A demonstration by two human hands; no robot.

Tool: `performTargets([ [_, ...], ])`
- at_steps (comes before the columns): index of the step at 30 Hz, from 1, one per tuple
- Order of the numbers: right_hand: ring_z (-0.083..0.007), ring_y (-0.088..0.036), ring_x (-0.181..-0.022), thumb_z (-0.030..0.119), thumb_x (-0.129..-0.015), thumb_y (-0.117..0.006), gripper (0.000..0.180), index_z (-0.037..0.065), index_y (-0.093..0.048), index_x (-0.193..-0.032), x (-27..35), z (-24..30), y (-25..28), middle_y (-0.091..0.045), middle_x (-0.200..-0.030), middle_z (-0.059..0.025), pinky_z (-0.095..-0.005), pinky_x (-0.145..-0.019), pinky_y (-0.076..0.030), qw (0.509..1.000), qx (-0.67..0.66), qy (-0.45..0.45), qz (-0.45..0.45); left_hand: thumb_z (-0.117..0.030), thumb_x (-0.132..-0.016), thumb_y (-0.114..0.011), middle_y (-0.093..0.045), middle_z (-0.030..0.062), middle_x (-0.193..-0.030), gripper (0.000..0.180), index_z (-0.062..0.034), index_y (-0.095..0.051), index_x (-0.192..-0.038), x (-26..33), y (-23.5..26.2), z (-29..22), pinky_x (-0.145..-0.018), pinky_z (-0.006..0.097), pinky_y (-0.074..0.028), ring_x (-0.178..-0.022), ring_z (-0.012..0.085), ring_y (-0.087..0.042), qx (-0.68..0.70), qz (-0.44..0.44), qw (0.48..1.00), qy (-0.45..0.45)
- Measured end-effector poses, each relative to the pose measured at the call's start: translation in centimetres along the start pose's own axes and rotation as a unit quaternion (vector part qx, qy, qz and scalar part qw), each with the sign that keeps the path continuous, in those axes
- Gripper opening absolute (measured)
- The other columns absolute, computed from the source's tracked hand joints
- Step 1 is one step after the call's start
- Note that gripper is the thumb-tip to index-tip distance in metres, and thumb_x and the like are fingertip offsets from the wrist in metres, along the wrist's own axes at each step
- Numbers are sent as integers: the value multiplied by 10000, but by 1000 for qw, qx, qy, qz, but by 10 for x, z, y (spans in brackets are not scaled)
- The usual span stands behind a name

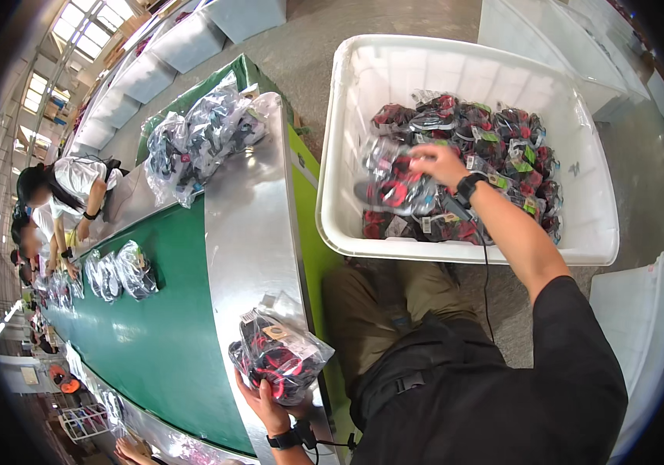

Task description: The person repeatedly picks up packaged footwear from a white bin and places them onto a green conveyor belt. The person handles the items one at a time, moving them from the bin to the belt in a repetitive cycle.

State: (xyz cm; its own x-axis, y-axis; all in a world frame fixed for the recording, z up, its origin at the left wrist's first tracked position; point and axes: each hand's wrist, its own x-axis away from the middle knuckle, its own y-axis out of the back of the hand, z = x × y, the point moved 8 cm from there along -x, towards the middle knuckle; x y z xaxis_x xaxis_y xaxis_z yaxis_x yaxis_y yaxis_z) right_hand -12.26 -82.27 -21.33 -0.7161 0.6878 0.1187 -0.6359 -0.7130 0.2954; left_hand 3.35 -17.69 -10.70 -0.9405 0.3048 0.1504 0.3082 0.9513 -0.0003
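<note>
My left hand (266,401) grips the lower edge of a clear plastic bag of black-and-red shoes (279,356) over the metal end of the conveyor. Over the large white bin (467,252), my right hand (442,164) is closed on another bag of black-and-red shoes (394,184), blurred by motion. Its fingertips are at the bag's upper right edge. Beneath it, rows of similar bagged shoes (495,147) fill the bottom of the bin, some with green tags.
A green conveyor belt (146,349) with a metal edge runs away on the left. Several bagged shoes (123,271) lie on it. A heap of bags (200,139) sits at its far corner. Co-workers (76,186) stand along it. Another white bin (634,333) is at right.
</note>
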Motion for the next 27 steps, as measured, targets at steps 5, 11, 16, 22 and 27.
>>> performTargets([
  [5,-312,-697,-1136,391,-867,-785,620,0,-674,-1334,16,-29,-45,-739,-1174,-208,-420,-994,-540,981,192,37,-6,-236,-952,-715,-422,217,-1571,872,-13,-231,-1642,2,-10,-10,-1189,432,-361,-1398,312,-476,18,18,1000,-14],
  [11,-259,-708,-1052,282,-938,-762,481,-22,-662,-1298,54,66,-81,-726,-1168,-186,-402,-940,-561,991,8,16,130,-148,-994,-688,-477,204,-1488,834,-70,-188,-1657,13,-32,-20,-1100,391,-455,-1293,265,-550,51,-8,997,49],
  [16,-318,-703,-1017,263,-885,-743,426,-7,-689,-1210,163,205,-150,-720,-1063,-175,-388,-917,-555,935,38,281,212,-109,-989,-714,-452,185,-1444,890,-143,-137,-1665,20,-80,-16,-1030,402,-518,-1244,264,-569,62,-25,994,85],
  [22,-294,-629,-1013,303,-850,-743,500,16,-635,-1244,235,252,-241,-600,-1145,-157,-464,-881,-449,883,253,355,176,-45,-968,-639,-454,148,-1421,924,-156,-57,-1677,24,-123,-3,-860,339,-543,-1138,215,-584,38,-10,989,145],
  [27,-338,-625,-1031,338,-788,-801,569,-5,-602,-1196,253,250,-236,-578,-1139,-197,-590,-942,-444,882,253,355,178,-230,-1043,-504,-448,165,-1474,815,-159,-10,-1687,32,-145,-19,-972,413,-501,-1178,286,-591,142,30,987,74],
])
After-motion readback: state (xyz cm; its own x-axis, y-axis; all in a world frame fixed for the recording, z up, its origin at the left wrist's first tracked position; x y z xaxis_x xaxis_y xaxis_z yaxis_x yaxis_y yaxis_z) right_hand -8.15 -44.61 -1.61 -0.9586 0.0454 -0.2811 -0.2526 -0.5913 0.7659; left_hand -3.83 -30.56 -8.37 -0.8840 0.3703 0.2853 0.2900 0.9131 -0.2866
